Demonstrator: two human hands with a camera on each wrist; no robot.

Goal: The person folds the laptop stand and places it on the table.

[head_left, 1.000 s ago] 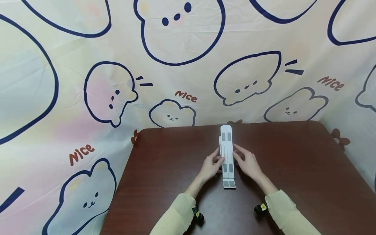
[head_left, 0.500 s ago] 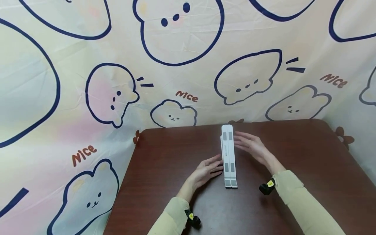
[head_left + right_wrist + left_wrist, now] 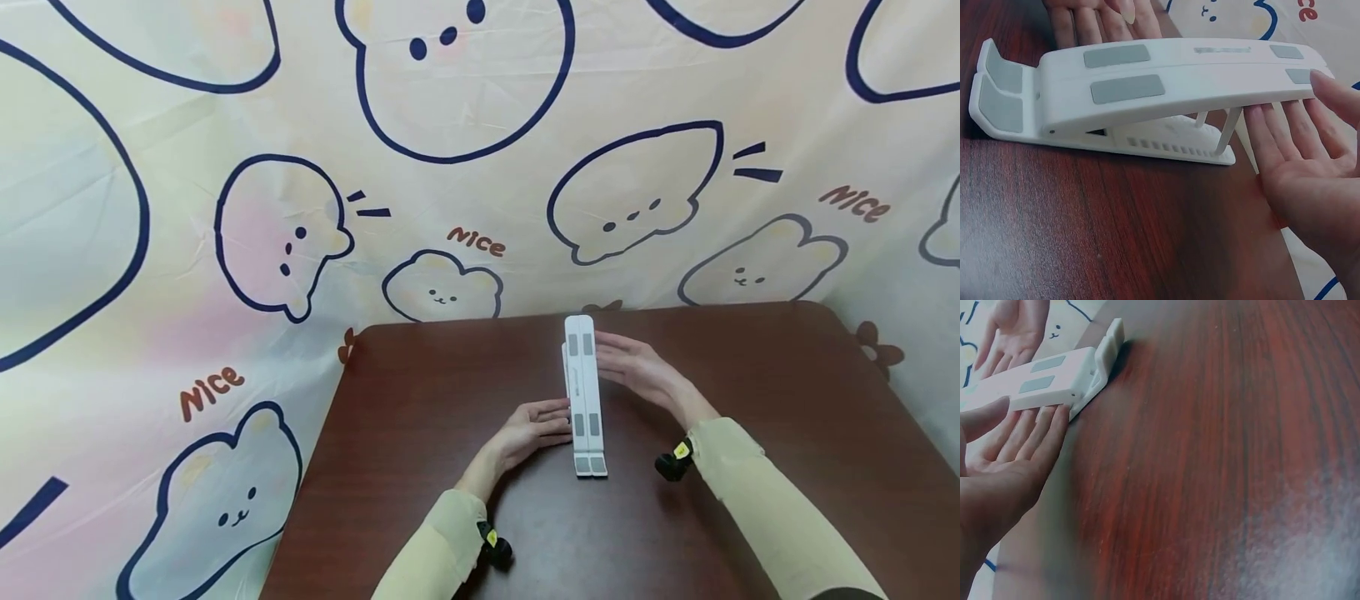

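- Right hand has shifted farther along the long, white, grey-padded stand, fingers straight.
- Left hand is also straight-fingered; the stand probably supports itself.

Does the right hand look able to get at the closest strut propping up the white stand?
Probably yes: the right hand has its fingers under the edge of the white stand, close beside that strut, and nothing visible blocks the gap between them.

Backdrop: brown "Nice" three times in head view, "ce" in right wrist view | Stand: lettering illegible
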